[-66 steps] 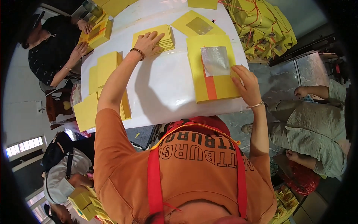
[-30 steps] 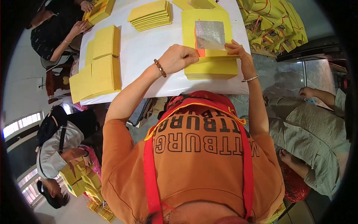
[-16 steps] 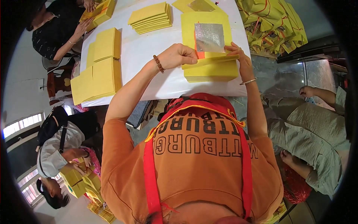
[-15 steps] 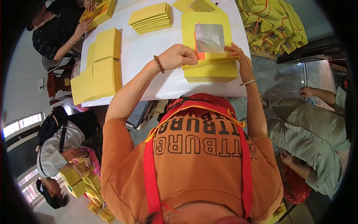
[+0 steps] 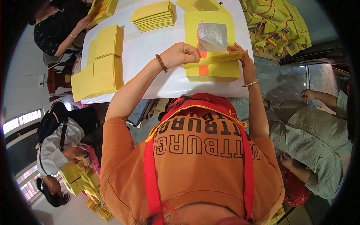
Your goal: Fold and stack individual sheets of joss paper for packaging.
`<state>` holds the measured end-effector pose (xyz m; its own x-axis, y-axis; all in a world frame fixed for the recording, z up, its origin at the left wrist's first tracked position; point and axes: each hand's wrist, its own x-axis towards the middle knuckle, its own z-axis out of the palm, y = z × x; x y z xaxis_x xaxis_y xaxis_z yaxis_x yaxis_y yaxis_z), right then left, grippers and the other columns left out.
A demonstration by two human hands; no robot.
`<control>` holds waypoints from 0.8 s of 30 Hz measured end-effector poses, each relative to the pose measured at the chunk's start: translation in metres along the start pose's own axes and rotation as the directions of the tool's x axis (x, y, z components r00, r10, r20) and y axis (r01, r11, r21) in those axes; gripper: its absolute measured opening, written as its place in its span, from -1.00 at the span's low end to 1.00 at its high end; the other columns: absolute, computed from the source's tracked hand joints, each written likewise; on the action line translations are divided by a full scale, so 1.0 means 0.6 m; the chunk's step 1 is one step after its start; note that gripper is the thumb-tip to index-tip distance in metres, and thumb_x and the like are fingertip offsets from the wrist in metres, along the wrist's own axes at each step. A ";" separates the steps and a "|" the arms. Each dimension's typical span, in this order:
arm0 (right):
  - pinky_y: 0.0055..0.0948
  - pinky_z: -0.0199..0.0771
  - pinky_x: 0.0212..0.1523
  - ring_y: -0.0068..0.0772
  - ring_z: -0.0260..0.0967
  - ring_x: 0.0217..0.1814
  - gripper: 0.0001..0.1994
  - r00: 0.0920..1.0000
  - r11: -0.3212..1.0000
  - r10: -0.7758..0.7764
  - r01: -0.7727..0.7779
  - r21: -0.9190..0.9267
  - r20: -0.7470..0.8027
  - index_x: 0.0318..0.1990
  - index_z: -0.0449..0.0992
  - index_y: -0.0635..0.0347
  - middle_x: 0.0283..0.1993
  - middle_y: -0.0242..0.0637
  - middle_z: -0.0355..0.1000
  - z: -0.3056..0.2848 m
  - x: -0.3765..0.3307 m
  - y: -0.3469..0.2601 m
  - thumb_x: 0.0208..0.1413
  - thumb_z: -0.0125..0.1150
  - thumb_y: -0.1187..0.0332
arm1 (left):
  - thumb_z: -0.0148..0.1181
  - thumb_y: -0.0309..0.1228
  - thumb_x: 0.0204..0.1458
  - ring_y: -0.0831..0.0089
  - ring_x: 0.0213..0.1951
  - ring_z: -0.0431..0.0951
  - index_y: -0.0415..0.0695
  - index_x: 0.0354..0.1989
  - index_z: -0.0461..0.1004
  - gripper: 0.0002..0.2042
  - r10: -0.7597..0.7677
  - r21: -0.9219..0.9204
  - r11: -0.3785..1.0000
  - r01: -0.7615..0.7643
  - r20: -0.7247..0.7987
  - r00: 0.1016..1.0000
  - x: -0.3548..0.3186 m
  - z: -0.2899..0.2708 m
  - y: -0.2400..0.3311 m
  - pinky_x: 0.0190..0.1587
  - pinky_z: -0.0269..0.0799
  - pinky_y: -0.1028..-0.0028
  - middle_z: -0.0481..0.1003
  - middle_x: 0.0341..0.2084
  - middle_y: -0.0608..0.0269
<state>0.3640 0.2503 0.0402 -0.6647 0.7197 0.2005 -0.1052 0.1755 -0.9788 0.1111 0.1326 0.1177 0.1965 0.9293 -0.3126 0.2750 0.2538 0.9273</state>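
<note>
A stack of yellow paper sheets point(image 5: 213, 71) lies in front of me at the table's near right part. On its top sheets sit a silver foil square point(image 5: 212, 37) and an orange strip point(image 5: 203, 70). A narrow folded band of yellow paper point(image 5: 217, 59) crosses the stack below the foil. My left hand point(image 5: 181, 55), with a brown bead bracelet at the wrist, pinches the band's left end. At its right end my right hand point(image 5: 246, 64) grips the band between thumb and fingers, the thumb being partly hidden; a bangle circles that wrist.
Folded yellow paper stacks point(image 5: 107, 73) stand on the white table point(image 5: 150, 75) at left, with another pile point(image 5: 153, 15) farther back. Bundled yellow papers with red ties point(image 5: 277, 26) lie at far right. Other people sit or stand at far left, lower left and right.
The folded band has risen and looks narrower, and more of the orange strip shows on its near side. Both my hands keep their hold at its ends.
</note>
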 end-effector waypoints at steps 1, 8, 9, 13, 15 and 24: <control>-0.33 -0.05 0.25 -0.31 0.02 0.28 -0.39 1.000 1.000 0.004 -0.004 0.008 -0.004 -0.13 0.42 0.28 0.10 -0.15 0.27 0.000 0.000 0.002 0.22 -0.52 -0.04 | 0.09 -0.41 -0.11 0.71 -0.58 0.28 -0.24 -0.49 0.51 -0.85 0.003 -0.007 1.000 -0.003 -0.013 1.000 -0.001 0.000 -0.001 -0.52 0.22 0.63 0.39 -0.67 0.42; -0.39 0.08 0.17 -0.33 0.02 0.27 -0.73 0.998 0.990 0.047 -0.039 -0.134 0.052 -0.06 0.40 0.23 0.10 -0.20 0.25 -0.009 -0.004 0.006 0.10 0.04 0.34 | 0.14 -0.39 -0.06 0.70 -0.41 0.34 -0.24 -0.34 0.49 -0.82 0.020 -0.080 0.997 -0.021 -0.014 1.000 -0.006 -0.008 0.007 -0.37 0.24 0.64 0.45 -0.48 0.41; -0.43 0.12 0.14 -0.38 0.07 0.23 -0.72 0.996 0.995 0.087 -0.087 -0.038 0.003 -0.05 0.40 0.23 0.08 -0.21 0.27 -0.007 -0.001 0.006 0.05 0.10 0.41 | 0.14 -0.39 -0.06 0.70 -0.41 0.34 -0.24 -0.34 0.49 -0.82 0.019 -0.080 0.997 -0.020 -0.013 1.000 -0.012 -0.010 0.004 -0.37 0.24 0.64 0.45 -0.48 0.41; -0.52 0.21 0.06 -0.51 0.17 0.11 -0.72 0.957 0.936 0.288 -0.274 0.221 -0.030 -0.06 0.41 0.22 0.04 -0.24 0.29 -0.008 0.005 0.002 0.03 0.12 0.45 | 0.20 -0.32 -0.13 0.43 -0.18 0.35 -0.09 -0.13 0.44 -0.66 0.434 0.392 0.845 -0.363 -0.107 0.895 -0.016 -0.011 -0.009 -0.15 0.27 0.48 0.44 -0.18 0.31; -0.50 0.20 0.07 -0.48 0.17 0.11 -0.71 0.962 0.937 0.270 -0.254 0.238 -0.035 -0.06 0.42 0.19 0.05 -0.26 0.29 -0.009 0.003 0.008 0.01 0.14 0.45 | 0.21 -0.33 -0.15 0.35 -0.14 0.33 -0.04 -0.08 0.42 -0.62 0.539 0.664 0.658 -0.355 -0.087 0.838 -0.005 -0.004 -0.021 -0.11 0.26 0.44 0.41 -0.13 0.31; -0.30 0.06 0.18 -0.31 0.13 0.18 -0.66 0.855 0.371 -0.242 0.518 -0.770 0.459 -0.10 0.46 -0.10 0.07 -0.43 0.29 0.031 0.064 -0.132 -0.11 0.07 0.44 | 0.08 -0.43 -0.27 0.32 -0.29 0.40 -0.08 -0.14 0.47 -0.61 0.830 0.967 0.140 -0.211 0.002 0.557 -0.050 -0.015 -0.036 -0.21 0.27 0.43 0.48 -0.23 0.33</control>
<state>0.3333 0.2516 0.1244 -0.8820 0.2647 0.3898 0.1860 0.9557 -0.2280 0.0908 0.1015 0.1093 0.3396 0.7281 0.5954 0.9073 -0.4205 -0.0033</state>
